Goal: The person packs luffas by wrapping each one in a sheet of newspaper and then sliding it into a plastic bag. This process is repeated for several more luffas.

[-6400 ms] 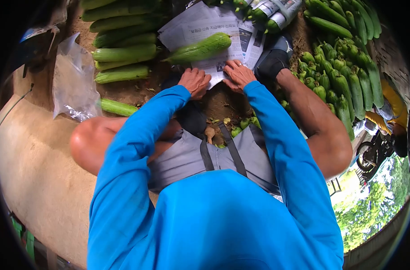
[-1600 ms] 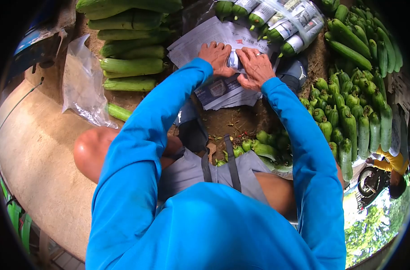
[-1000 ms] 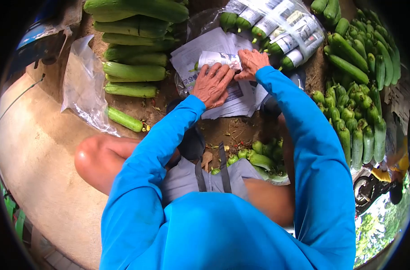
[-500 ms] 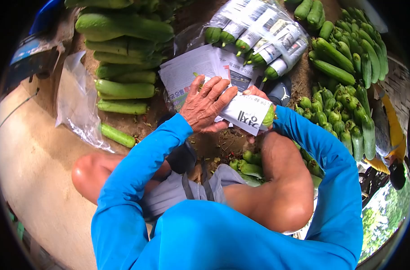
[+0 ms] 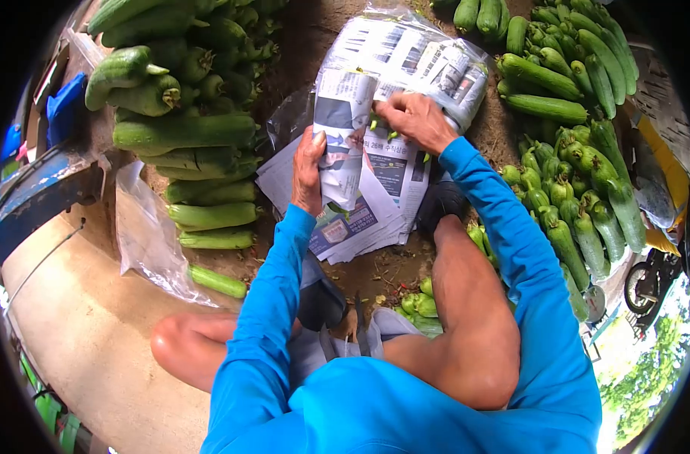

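Note:
Upright in my left hand [image 5: 308,170] is a green gourd rolled in newspaper [image 5: 343,136], its green end showing at the bottom. My left fingers and thumb press on its left side. My right hand [image 5: 418,121] is just right of the roll, at the edge of a clear plastic bag [image 5: 466,106] of newspaper-wrapped gourds. Its fingers are bent together, and what they hold, if anything, is too small to make out. Loose newspaper sheets [image 5: 390,170] lie on the ground under both hands.
Long green gourds [image 5: 186,132] are stacked at the left, above an empty plastic bag [image 5: 152,234]. One gourd [image 5: 218,281] lies alone near my left knee. More gourds [image 5: 568,189] are piled at the right. A dark shoe [image 5: 441,200] stands beside the newspapers.
The wrapped gourd has turned from lying slanted between both hands to upright in my left hand. My right hand has let go of it and moved up beside the bag. The view has shifted.

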`<action>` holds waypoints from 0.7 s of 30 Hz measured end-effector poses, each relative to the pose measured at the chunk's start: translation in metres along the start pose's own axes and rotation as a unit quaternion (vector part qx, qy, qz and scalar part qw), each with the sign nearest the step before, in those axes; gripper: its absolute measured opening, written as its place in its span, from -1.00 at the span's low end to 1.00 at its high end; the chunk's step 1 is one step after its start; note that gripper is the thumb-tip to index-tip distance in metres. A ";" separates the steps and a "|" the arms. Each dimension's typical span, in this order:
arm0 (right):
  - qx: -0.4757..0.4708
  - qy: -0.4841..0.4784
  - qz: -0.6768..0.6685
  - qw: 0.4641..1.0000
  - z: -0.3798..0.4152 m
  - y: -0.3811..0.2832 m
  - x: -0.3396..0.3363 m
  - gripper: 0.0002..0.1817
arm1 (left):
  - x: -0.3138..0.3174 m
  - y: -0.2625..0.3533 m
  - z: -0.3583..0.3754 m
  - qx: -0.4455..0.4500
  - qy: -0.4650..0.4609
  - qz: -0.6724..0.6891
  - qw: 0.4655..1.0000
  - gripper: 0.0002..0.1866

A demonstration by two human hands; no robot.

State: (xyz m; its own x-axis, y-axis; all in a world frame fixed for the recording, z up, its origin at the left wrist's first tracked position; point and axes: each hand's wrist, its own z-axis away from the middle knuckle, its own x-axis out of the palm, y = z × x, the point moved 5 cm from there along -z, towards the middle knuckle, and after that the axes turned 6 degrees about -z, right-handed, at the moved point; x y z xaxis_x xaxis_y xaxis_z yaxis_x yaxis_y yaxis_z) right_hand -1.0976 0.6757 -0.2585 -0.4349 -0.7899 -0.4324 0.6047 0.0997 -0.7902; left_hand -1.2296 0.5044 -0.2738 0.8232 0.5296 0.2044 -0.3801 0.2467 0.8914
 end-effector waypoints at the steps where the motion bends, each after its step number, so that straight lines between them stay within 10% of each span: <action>1: -0.127 0.137 0.154 0.970 -0.008 0.007 -0.008 -0.57 | 0.000 -0.011 -0.002 -0.064 0.005 0.073 0.995 -0.50; 8: -0.169 0.166 0.367 0.900 -0.054 0.044 -0.027 -0.61 | 0.006 -0.053 -0.025 -0.174 0.035 0.141 0.974 -0.48; 12: -0.038 0.099 0.226 0.968 -0.071 0.046 -0.053 -0.56 | 0.026 -0.044 -0.035 -0.220 -0.003 0.115 0.969 -0.58; 21: -0.117 0.160 0.124 0.972 -0.065 0.038 -0.066 -0.53 | 0.046 -0.052 -0.094 -0.100 -0.074 -0.072 0.990 -0.51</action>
State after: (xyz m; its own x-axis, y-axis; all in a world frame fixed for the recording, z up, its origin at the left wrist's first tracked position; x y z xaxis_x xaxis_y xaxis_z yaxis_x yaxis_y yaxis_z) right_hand -1.0894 0.7704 -0.2882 -0.5031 -0.4984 -0.7060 0.5654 0.4280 -0.7051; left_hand -1.2113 0.5925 -0.3486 0.9219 0.3564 0.1522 -0.3189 0.4744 0.8205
